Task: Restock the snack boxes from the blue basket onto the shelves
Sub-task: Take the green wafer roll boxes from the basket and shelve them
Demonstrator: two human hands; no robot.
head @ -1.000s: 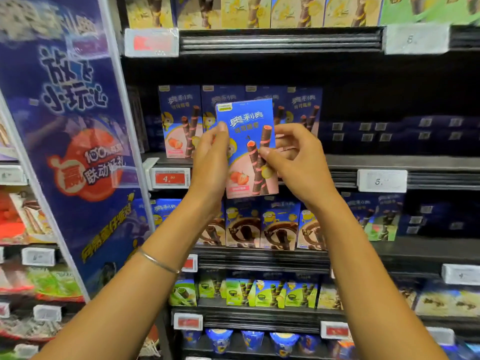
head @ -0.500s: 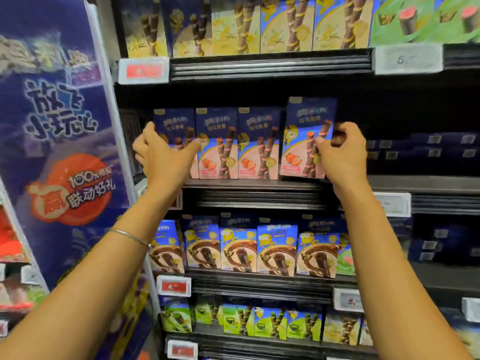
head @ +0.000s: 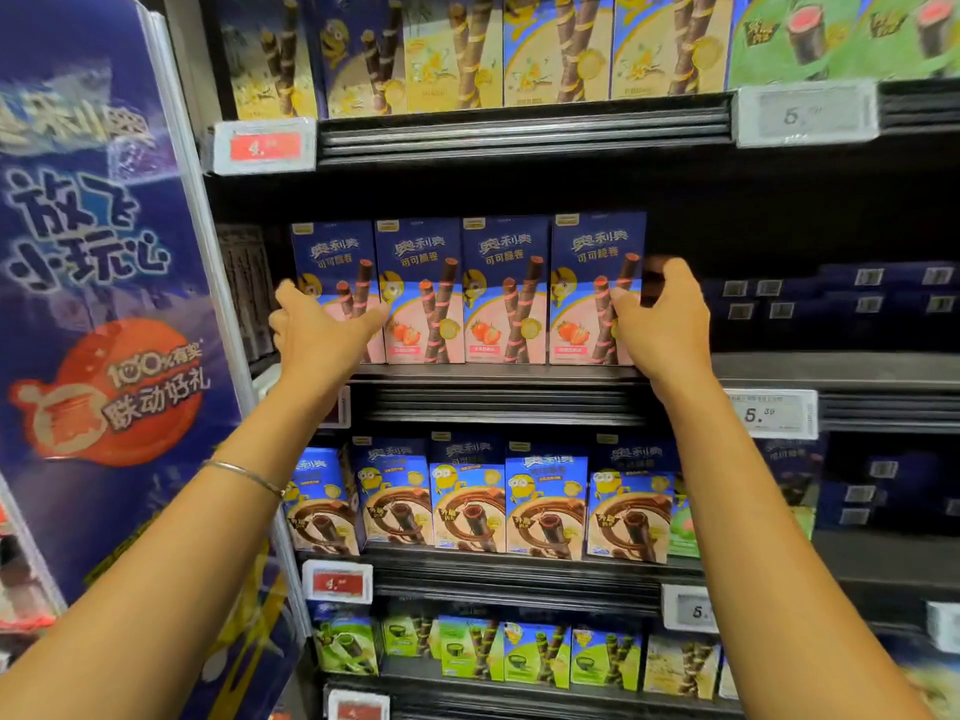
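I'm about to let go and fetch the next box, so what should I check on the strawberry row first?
1. Rightmost strawberry box upright on the shelf: ok.
2. Row of four boxes side by side, fronts level: ok.
3. Right hand off it: not ok, grips its right edge.
4. Left hand off the leftmost box: not ok, touches it.
5. Blue basket stock: cannot tell, out of view.

Bright overhead store light, shelf recesses dark at 3 o'clock; wide-angle bending at edges, banner (head: pixel 104 283) at 9 o'clock blurred.
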